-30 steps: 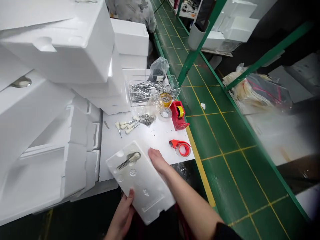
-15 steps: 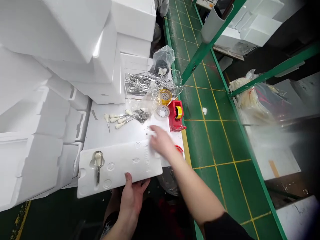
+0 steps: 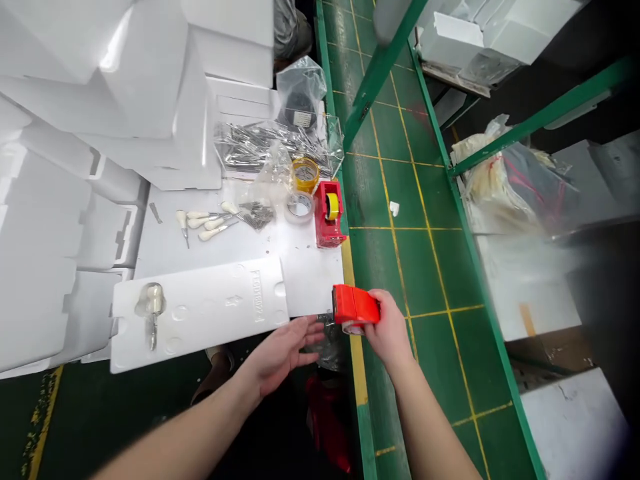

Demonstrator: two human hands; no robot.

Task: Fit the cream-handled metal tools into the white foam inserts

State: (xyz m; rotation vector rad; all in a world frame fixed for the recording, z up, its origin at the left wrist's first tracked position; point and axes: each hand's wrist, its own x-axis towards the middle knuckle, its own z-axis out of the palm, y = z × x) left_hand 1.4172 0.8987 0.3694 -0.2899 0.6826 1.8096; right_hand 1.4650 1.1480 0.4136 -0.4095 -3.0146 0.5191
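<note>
My right hand (image 3: 387, 327) grips a red tape gun (image 3: 356, 305) above the green belt's edge, with a roll of tape partly visible under it. My left hand (image 3: 283, 353) is open, fingers stretched to the right, near the lower right corner of a white foam lid (image 3: 205, 307). The lid lies on the white worktop and has raised lettering. A white-handled tool with a metal shaft (image 3: 155, 303) sits in the recess at its left end. Behind the lid lie several similar tools (image 3: 214, 227) and a bag of small metal parts (image 3: 257, 215).
White foam boxes (image 3: 165, 100) are stacked at the left. At the back stands a clear tray of metal pieces (image 3: 260, 147). Tape rolls (image 3: 299, 205) and a red tape dispenser (image 3: 330, 217) sit by the green belt (image 3: 415, 267). A green post (image 3: 370, 93) rises beside it.
My right hand has moved right and down and picked up the red tape gun. My left hand has left the foam lid's underside and opened. The view has shifted to the right.
</note>
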